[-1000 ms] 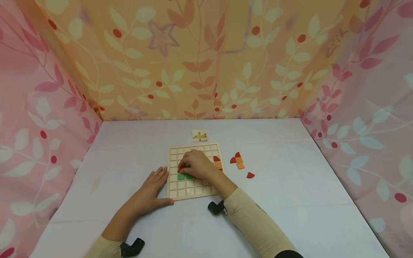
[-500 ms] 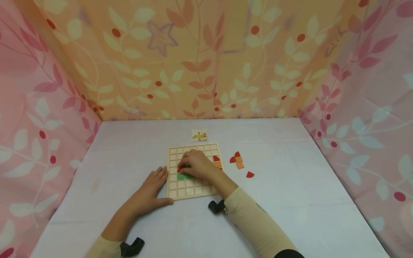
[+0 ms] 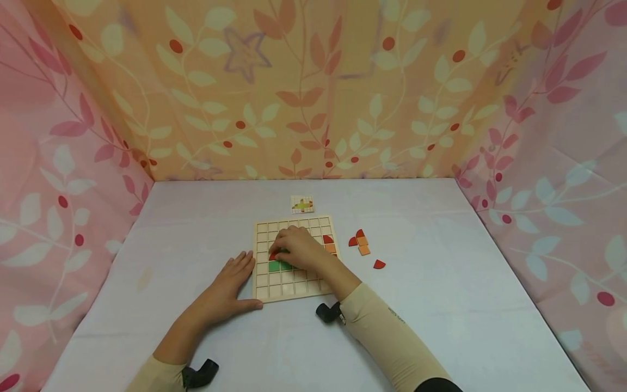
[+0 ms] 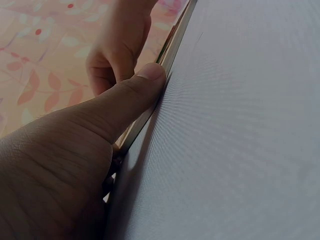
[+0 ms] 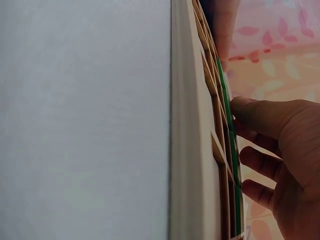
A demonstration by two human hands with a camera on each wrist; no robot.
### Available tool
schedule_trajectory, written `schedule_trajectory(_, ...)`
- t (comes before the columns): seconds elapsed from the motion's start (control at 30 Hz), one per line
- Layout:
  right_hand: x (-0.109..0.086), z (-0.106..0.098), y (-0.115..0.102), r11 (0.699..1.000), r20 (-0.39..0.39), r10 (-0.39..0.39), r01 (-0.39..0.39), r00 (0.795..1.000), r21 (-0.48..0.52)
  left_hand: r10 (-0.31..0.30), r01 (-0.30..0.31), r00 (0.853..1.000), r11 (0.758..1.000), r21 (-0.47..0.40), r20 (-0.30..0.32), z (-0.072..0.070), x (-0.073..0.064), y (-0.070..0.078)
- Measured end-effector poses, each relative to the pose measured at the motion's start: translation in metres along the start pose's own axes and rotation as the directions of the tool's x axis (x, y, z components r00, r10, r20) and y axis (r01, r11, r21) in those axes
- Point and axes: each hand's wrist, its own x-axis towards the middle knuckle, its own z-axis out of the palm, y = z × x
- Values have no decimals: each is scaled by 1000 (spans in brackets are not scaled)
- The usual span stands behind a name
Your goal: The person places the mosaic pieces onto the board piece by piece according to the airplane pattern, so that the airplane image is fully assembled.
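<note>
At the left, the left hand (image 3: 224, 294) lies with straight fingers and the thumb held well apart from them. Its fingertips touch the left edge of the wooden grid board (image 3: 287, 289), and the thumb tip rests at the board's near left corner; the left wrist view shows that thumb against the edge, its fingers mostly hidden below. The left sleeve (image 3: 159, 375) is cut off by the bottom of the head view.

On the board's left half, a small red piece (image 3: 271, 256) shows between the thumb and fingertips of the right hand (image 3: 300, 247), just above a row of green pieces (image 3: 274, 267). The fingers are bent towards the thumb and touch the red piece, but whether they pinch or only press it cannot be told; the hand covers part of it and much of the board's middle.

Beyond the board lies a picture card (image 3: 301, 204), its pattern too small to read fully. Near the board's right edge sit a red quarter-round (image 3: 327, 239) and an orange square (image 3: 330, 249), with the forearm covering the cells below. Farther right, loose red and orange pieces (image 3: 364, 250) lie on the white surface (image 3: 421, 245).
</note>
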Motion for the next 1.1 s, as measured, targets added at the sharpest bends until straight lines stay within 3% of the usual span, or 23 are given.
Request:
schedule_trajectory(0.33,-2,-5,-4,999,29,-11,12,1000,-50,2,-2,1000,1000,4,2,2,-1,-3)
schedule_trajectory(0.53,-9,-21,-10,995,23,-36,38,999,-92,3,-3,1000,1000,-1,-9,3,-2,-4)
schedule_trajectory(0.83,-37,-61,-14,993,-80,-116,114,990,-27,4,-4,1000,1000,0,-23,5,-1,-4)
schedule_trajectory(1.1,-65,-81,3,995,-126,-105,104,987,-12,-5,5,1000,1000,2,-17,4,0,-2)
